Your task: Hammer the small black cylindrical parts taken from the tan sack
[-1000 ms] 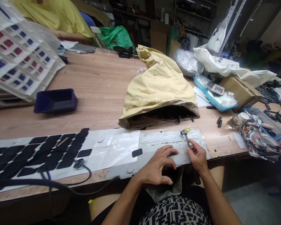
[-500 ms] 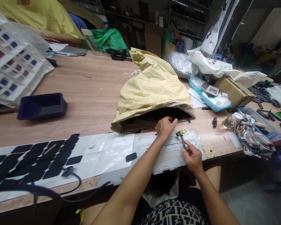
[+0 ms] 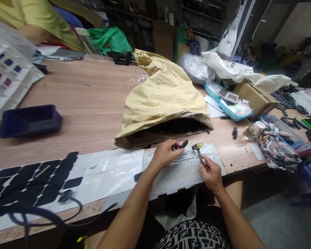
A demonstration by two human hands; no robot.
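Between the fingers of my left hand [image 3: 166,153] is a small black part [image 3: 184,144], held above the grey-white board [image 3: 168,176]. My right hand [image 3: 211,174] grips the dark handle of a small hammer [image 3: 199,154], whose head has a yellow-green face. The hammer's head is raised toward the far side, close to the black part but apart from it. Just beyond my hands lies a yellow cloth sack [image 3: 166,93], its dark mouth facing me; what is deep inside cannot be made out.
Left of the board lie black rounded pads [image 3: 49,176] on white sheeting and a dark cable [image 3: 77,207]. A purple tray [image 3: 31,121] stands farther left. At right are blue baskets [image 3: 235,116], a calculator [image 3: 229,95], a jar [image 3: 252,131] and a patterned cloth [image 3: 274,148]. A person's yellow sleeve [image 3: 41,20] shows behind.
My left hand has come out of the sack's mouth, back toward me and left, with a small black part in its fingers. My right hand keeps the hammer in about the same place.
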